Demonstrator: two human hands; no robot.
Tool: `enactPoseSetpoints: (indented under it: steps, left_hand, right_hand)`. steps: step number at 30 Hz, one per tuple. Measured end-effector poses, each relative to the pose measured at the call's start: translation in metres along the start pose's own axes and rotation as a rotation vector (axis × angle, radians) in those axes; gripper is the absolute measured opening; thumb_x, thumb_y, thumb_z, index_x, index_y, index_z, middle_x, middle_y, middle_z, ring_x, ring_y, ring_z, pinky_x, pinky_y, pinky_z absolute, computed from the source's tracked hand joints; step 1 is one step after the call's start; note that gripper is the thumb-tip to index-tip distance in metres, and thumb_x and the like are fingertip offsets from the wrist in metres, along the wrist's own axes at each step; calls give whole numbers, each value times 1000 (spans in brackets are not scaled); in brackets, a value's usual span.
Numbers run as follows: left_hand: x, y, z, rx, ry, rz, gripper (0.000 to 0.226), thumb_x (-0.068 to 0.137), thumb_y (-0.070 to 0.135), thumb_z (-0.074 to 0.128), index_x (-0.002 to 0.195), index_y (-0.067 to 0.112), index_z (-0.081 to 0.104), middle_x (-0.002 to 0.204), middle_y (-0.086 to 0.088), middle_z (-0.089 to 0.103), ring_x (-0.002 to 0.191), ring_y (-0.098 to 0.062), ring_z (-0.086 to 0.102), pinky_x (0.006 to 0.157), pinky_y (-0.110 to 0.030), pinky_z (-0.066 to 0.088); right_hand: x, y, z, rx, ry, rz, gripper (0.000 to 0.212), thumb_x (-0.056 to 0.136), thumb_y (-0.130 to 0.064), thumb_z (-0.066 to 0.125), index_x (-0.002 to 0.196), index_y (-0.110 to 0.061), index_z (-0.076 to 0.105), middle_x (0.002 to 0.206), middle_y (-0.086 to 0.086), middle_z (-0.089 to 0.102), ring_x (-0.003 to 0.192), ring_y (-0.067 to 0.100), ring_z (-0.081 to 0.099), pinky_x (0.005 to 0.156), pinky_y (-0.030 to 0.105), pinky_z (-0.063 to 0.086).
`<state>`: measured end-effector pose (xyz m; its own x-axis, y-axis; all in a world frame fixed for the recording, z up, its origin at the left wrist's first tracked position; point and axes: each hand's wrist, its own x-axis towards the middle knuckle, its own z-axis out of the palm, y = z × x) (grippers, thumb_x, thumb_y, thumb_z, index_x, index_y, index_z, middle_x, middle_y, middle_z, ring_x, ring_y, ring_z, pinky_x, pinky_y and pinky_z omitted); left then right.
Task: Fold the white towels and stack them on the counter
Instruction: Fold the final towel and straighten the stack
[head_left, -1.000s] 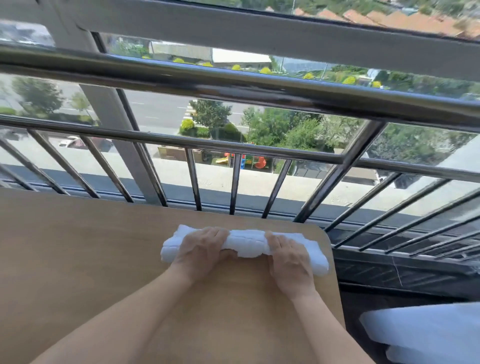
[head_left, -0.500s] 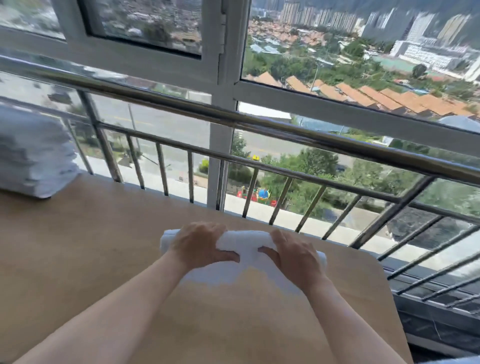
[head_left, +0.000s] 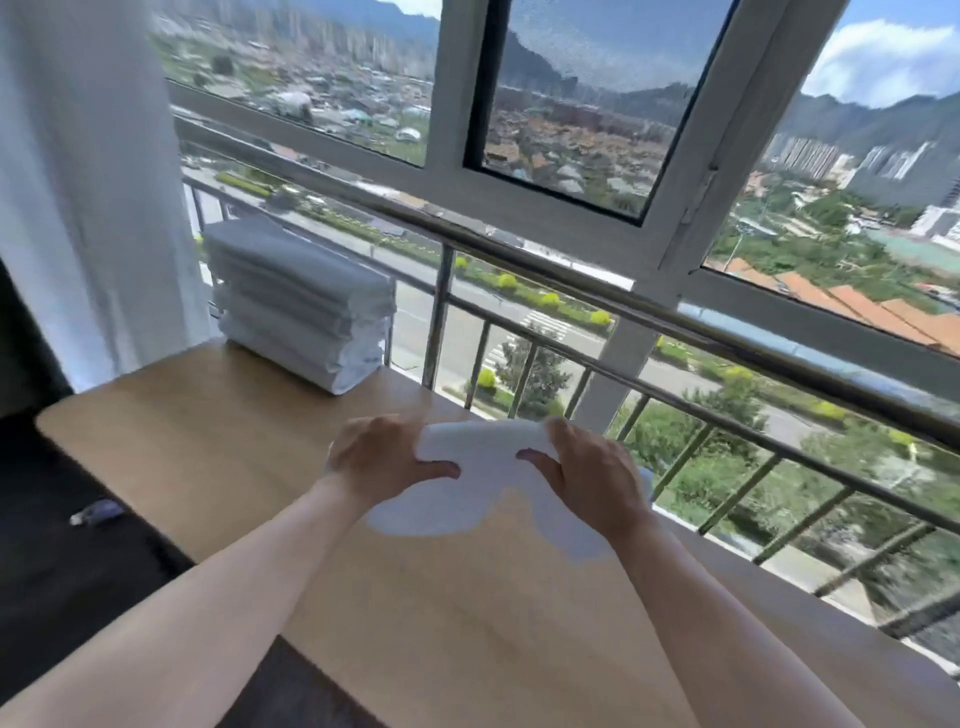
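A folded white towel (head_left: 480, 470) is held above the wooden counter (head_left: 218, 441), its lower edge hanging toward the surface. My left hand (head_left: 384, 457) grips its left end, thumb on the near side. My right hand (head_left: 592, 473) grips its right end the same way. A stack of several folded white towels (head_left: 298, 306) stands at the counter's far left corner, apart from the towel in my hands.
A metal railing (head_left: 571, 270) and windows run along the counter's far edge. A white curtain (head_left: 88, 171) hangs at the left. Dark floor lies left of the counter, with a small object (head_left: 96, 512) on it.
The towel has risen off the counter in both hands. The view swung left and up, bringing the towel stack and the curtain fully into sight.
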<state>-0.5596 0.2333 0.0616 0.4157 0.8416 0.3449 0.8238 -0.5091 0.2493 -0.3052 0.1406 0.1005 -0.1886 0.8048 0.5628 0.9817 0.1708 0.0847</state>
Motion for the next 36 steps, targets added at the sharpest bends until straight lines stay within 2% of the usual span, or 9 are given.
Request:
enactPoseSetpoints:
  steps: [4,7,11,18,21,24,28,33,36]
  left_hand:
    - [14,-54,-26,10,47,-75,71,58,97,42,87,32,45,85,8,69,80,-20,68,64,-32,37]
    - [32,-95,-41,35,119,-54,65,60,95,48,84,35,38,80,6,70,74,-21,69,60,-31,36]
    - [67,-148,-54,118,227,-1,62,59,88,62,77,32,43,67,6,67,60,-22,66,53,-28,29]
    - [154,-239,-76,203,252,5,66,61,90,58,87,29,59,74,8,70,64,-21,67,56,-27,34]
    - [191,-273,-91,265,356,85,67,62,91,49,82,27,61,67,7,68,55,-20,64,50,-25,39]
    - [228,-301,-108,312,421,141,71,60,92,47,80,25,62,61,4,65,46,-21,61,47,-25,42]
    - [281,-346,-125,291,499,165,71,55,95,50,80,29,64,62,4,66,52,-22,64,53,-24,37]
    - [352,-410,-116,232,437,233,87,52,102,39,85,26,68,69,0,71,64,-27,69,62,-34,49]
    - [401,-446,-104,205,340,304,88,49,103,35,76,22,58,66,-2,69,67,-29,69,64,-35,45]
  right_hand:
    - [54,-31,28,57,55,-44,47,96,-58,45,109,-15,59,81,1,69,62,29,67,49,34,48]
    - [95,-51,53,68,84,-57,50,97,-61,39,114,-17,57,85,1,70,64,29,68,51,36,49]
    - [149,-73,89,99,123,-43,55,95,-63,36,114,-17,59,87,3,70,69,29,70,54,37,50]
    - [266,-99,147,45,233,14,62,99,-66,21,109,-17,57,76,3,67,58,28,66,46,31,44]
    - [309,-105,160,29,237,7,62,99,-66,24,111,-17,58,75,2,65,57,28,65,45,32,46]
    - [352,-108,163,-6,283,-25,59,99,-65,26,111,-17,58,73,1,65,53,26,64,44,27,34]
    - [407,-111,169,-87,333,-33,57,96,-65,33,106,-16,61,72,-1,65,48,25,61,44,25,29]
    - [459,-121,202,-135,263,29,65,93,-72,28,101,-17,61,68,-3,64,53,25,63,45,29,42]
    - [492,-123,226,-211,180,42,70,89,-75,29,97,-13,61,70,0,66,59,25,66,50,32,46]
